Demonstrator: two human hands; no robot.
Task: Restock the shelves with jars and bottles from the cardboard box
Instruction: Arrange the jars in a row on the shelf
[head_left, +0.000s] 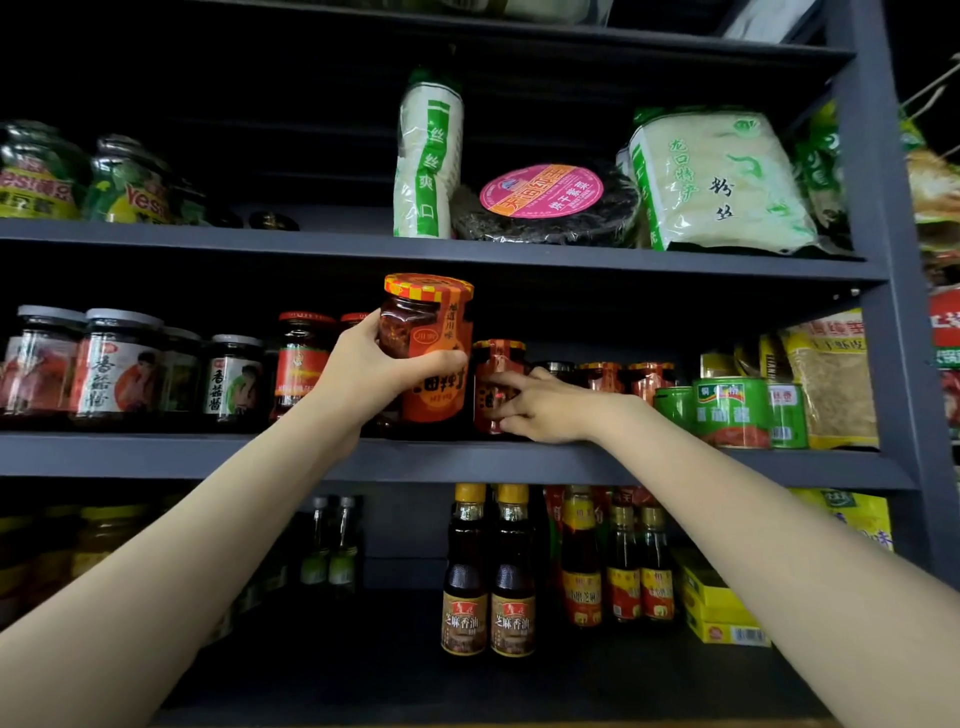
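Note:
A chili sauce jar (434, 332) with an orange label and a red-and-yellow wrapped lid is held upright just above the middle shelf (208, 454); my left hand (371, 371) grips it from the left and below. My right hand (540, 408) reaches onto the same shelf, and its fingers curl round a second, matching jar (493, 374) standing just right of the first. More jars of this kind (628, 382) stand further right and behind. The cardboard box is out of view.
Left on the middle shelf stand grey-lidded sauce jars (117, 364) and a red-lidded jar (301, 358); green cans (732, 410) and packets sit right. Noodle bags (717, 182) lie on the upper shelf, sesame oil bottles (488, 577) on the lower one. A shelf post (893, 260) rises at right.

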